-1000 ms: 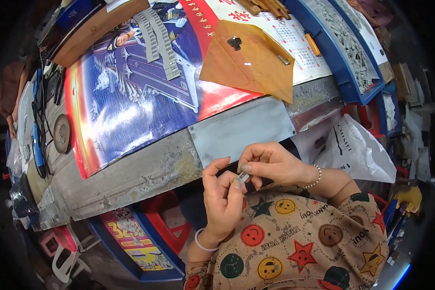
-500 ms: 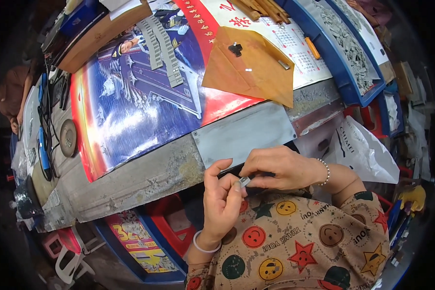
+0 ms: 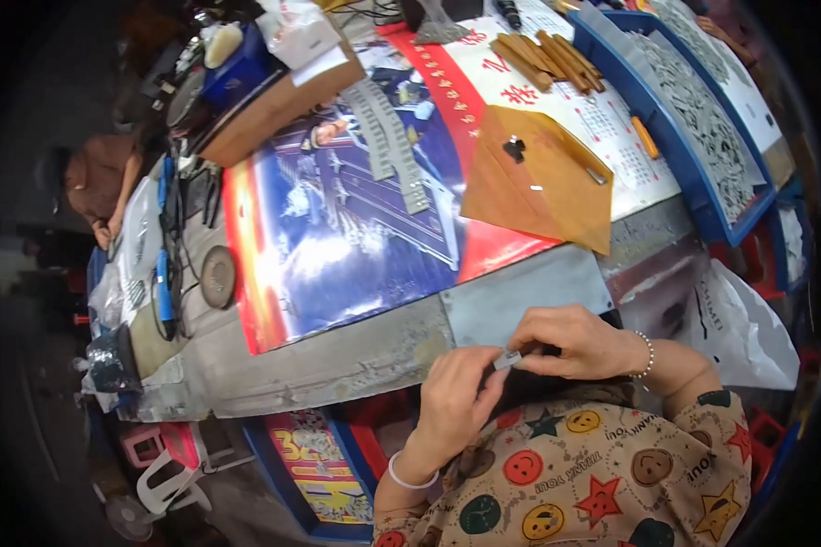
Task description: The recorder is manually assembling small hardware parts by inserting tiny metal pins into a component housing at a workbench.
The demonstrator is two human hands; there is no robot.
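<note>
- Small silvery metal piece (image 3: 507, 358) is pinched at lower centre of frame, just below the grey worktop (image 3: 520, 301) edge.
- Left hand (image 3: 453, 401) and right hand (image 3: 570, 342) are both clamped on it by the fingertips.
- Judged light, stiff, slippery; best gripped at its ends.

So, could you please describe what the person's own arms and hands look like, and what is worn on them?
Both hands are bare, without gloves. The left hand has a plain white bangle round the wrist. The right hand has a bracelet of small pale beads at the wrist. The forearms run into beige sleeves printed with round smiley faces and stars in red, yellow, brown and dark green.
</note>
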